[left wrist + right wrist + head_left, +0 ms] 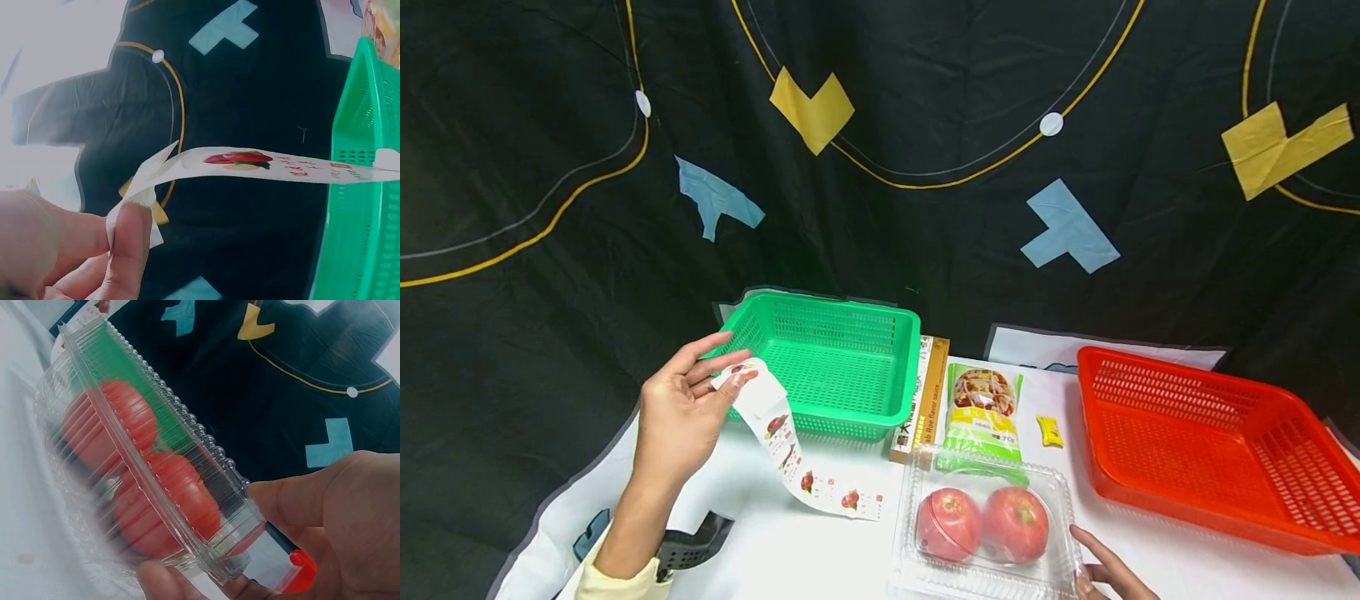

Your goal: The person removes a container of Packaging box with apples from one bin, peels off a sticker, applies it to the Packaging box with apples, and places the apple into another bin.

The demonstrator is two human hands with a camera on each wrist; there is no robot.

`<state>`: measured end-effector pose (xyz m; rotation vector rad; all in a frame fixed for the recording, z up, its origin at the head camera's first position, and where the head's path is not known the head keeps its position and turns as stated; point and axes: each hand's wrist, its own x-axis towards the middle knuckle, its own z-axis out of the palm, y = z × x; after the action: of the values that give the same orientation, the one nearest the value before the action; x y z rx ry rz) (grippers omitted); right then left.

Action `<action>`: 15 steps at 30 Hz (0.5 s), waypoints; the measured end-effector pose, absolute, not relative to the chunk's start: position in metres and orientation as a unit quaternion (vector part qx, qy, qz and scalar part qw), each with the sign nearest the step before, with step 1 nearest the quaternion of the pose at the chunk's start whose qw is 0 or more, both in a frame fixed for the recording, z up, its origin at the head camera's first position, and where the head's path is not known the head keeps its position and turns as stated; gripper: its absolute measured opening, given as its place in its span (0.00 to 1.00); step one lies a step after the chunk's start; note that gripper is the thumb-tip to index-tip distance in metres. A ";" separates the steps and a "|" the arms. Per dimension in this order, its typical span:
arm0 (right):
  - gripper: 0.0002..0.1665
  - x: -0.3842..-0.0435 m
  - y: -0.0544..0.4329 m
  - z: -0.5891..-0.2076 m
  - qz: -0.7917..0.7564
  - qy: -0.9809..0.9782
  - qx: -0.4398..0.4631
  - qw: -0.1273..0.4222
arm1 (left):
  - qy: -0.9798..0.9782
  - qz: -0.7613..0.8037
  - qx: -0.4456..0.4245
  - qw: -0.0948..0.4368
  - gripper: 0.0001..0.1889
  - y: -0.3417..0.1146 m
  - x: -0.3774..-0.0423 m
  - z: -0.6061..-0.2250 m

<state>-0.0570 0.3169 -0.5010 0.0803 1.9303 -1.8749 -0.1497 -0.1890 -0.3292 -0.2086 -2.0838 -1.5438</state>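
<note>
My left hand [681, 408] pinches the upper end of a strip of white labels [786, 454] printed with small red fruit pictures. The strip curves down to the right, its lower end near the white tabletop. In the left wrist view, the labels [237, 164] run from between thumb and fingers toward the green basket. A clear plastic clamshell box [1063, 508], its lid down, contains two red apples [1017, 525]. At the box's right side my right hand [1112, 571] grips the edge; the right wrist view shows the thumb above and a finger below. Part of this hand is cut off in the head view.
A green basket [910, 367] stands at the back left, and a red basket [1217, 533] at the right. Between them lie a brown-and-white carton [931, 392], a green food packet [983, 408] and a small yellow packet [1049, 431]. Dark cloth [925, 242] hangs behind.
</note>
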 end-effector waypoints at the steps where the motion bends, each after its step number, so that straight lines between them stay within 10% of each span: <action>1: 0.21 -0.056 0.316 -0.500 -0.680 0.699 0.038 0.220 | -0.774 -0.566 -0.090 0.267 0.29 -0.187 -0.149 -0.328; 15: 0.23 -0.051 0.298 -0.499 -0.642 0.749 0.110 0.116 | -0.770 -0.551 -0.214 0.239 0.24 -0.146 -0.136 -0.312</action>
<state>-0.0507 0.2983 -0.4987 0.3232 2.1951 -1.8817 -0.1359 -0.1465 -0.3121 -0.5849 -2.1091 -1.5093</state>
